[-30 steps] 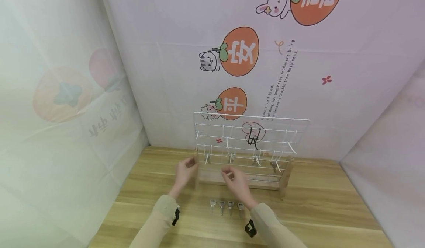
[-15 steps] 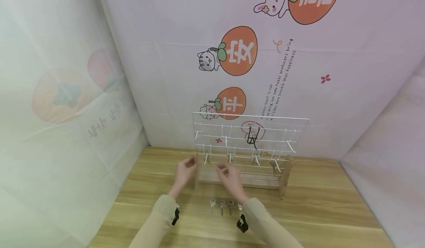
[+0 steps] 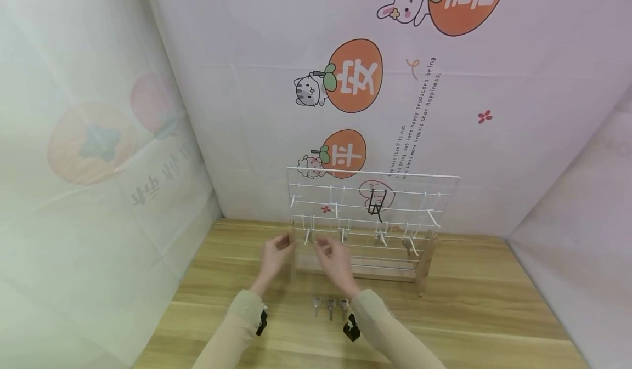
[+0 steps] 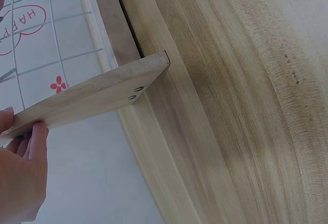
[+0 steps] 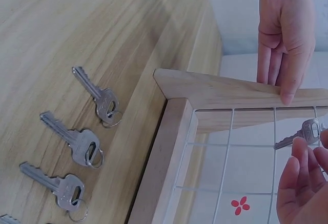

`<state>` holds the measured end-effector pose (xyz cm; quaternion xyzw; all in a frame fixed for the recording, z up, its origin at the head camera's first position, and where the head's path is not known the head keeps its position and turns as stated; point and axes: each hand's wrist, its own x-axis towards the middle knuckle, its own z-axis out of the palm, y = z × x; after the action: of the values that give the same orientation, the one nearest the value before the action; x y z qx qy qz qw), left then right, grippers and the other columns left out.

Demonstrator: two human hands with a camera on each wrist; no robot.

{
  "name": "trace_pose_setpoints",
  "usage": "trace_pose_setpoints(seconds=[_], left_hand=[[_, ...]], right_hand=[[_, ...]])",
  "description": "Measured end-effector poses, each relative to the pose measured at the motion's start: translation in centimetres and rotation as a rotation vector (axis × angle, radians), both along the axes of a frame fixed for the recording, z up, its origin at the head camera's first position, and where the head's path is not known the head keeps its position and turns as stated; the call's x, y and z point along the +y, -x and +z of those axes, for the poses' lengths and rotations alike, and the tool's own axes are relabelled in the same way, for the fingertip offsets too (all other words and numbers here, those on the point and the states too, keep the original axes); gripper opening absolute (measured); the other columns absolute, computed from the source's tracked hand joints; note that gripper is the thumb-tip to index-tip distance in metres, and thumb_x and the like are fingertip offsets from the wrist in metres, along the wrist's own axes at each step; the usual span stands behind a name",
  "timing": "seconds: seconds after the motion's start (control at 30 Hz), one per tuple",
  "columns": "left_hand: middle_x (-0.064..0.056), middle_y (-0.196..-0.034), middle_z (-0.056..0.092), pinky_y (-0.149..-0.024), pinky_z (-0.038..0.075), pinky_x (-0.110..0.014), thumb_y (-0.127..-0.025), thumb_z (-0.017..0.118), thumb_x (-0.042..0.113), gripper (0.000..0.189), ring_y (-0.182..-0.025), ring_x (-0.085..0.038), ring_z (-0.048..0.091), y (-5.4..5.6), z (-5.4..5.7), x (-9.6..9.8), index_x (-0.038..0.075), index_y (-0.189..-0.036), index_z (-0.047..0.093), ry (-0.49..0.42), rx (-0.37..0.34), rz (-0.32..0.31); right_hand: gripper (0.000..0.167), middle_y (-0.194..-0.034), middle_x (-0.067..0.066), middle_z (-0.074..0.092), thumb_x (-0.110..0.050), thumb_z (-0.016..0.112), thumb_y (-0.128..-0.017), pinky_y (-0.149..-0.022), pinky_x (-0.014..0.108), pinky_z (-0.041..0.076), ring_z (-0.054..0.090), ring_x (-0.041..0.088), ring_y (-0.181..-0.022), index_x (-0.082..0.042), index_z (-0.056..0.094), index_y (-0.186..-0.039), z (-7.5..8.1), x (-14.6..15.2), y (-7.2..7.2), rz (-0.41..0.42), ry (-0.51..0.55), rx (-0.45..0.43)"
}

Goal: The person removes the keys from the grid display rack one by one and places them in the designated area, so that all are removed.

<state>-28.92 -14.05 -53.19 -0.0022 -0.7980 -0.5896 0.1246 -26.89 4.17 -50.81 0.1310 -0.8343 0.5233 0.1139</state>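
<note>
A white wire grid rack (image 3: 372, 177) on a wooden stand bears several hooks with keys hanging from them. My left hand (image 3: 275, 256) grips the stand's left wooden upright (image 4: 87, 96), thumb on one side and fingers on the other. My right hand (image 3: 334, 259) is raised before the left part of the grid, fingers bent with a gap between thumb and fingertips. In the right wrist view its fingertips (image 5: 299, 149) are right beside a hanging silver key (image 5: 300, 133), partly overlapping it; the thumb is cut off at the frame edge.
Loose silver keys with small rings, such as this key (image 5: 66, 185), lie in a row on the wooden table (image 3: 469, 314) before the rack. A black hook (image 3: 377, 204) hangs on the grid. Printed cloth walls (image 3: 257, 111) stand behind and at both sides.
My right hand has moved left along the grid to the leftmost hanging key, its sleeve now covering the rightmost loose key. The left hand stays on the upright.
</note>
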Motion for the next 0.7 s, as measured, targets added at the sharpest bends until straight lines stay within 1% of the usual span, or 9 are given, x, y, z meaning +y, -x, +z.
trace_pose_setpoints(seconds=[0.13,0.3,0.43,0.57,0.7], left_hand=[[-0.031,-0.120,0.066,-0.093,0.061,-0.043,-0.088,0.071,0.003,0.035,-0.109,-0.042,0.069,0.1,-0.1,0.0,-0.012,-0.119,0.063,0.027,0.005,0.013],[-0.031,-0.121,0.066,-0.094,0.060,-0.045,-0.088,0.071,0.003,0.036,-0.109,-0.042,0.069,0.1,0.0,0.1,-0.010,-0.120,0.063,0.037,-0.010,0.027],[-0.030,-0.121,0.066,-0.095,0.060,-0.045,-0.088,0.071,0.003,0.036,-0.109,-0.042,0.069,0.1,0.1,0.1,-0.010,-0.121,0.063,0.033,-0.019,0.027],[-0.031,-0.121,0.066,-0.095,0.060,-0.045,-0.088,0.072,0.004,0.037,-0.110,-0.042,0.069,0.0,0.0,0.1,-0.010,-0.121,0.062,0.038,-0.021,0.022],[-0.030,-0.122,0.065,-0.095,0.060,-0.044,-0.088,0.071,0.006,0.038,-0.111,-0.042,0.068,0.0,0.0,0.0,-0.010,-0.122,0.062,0.039,-0.023,0.014]], right_hand=[[0.026,-0.108,0.012,0.072,-0.011,0.065,-0.094,-0.063,0.016,0.057,0.065,0.011,-0.076,-0.005,0.066,-0.118,0.2,-0.3,0.2,0.006,-0.009,0.003],[0.028,-0.110,0.014,0.072,-0.012,0.065,-0.093,-0.066,0.017,0.058,0.067,0.017,-0.080,-0.003,0.065,-0.119,0.5,-0.5,0.3,0.020,0.001,0.017],[0.028,-0.109,0.014,0.072,-0.011,0.065,-0.092,-0.067,0.017,0.058,0.069,0.020,-0.081,-0.003,0.065,-0.120,0.7,-0.8,0.4,0.014,0.003,0.020],[0.028,-0.107,0.015,0.072,-0.011,0.065,-0.092,-0.067,0.019,0.060,0.070,0.022,-0.081,-0.002,0.066,-0.118,0.6,-1.0,0.5,0.000,-0.003,0.041],[0.028,-0.107,0.014,0.072,-0.011,0.065,-0.092,-0.067,0.020,0.060,0.069,0.021,-0.080,-0.002,0.066,-0.119,0.6,-1.2,0.6,-0.007,0.001,0.041]])
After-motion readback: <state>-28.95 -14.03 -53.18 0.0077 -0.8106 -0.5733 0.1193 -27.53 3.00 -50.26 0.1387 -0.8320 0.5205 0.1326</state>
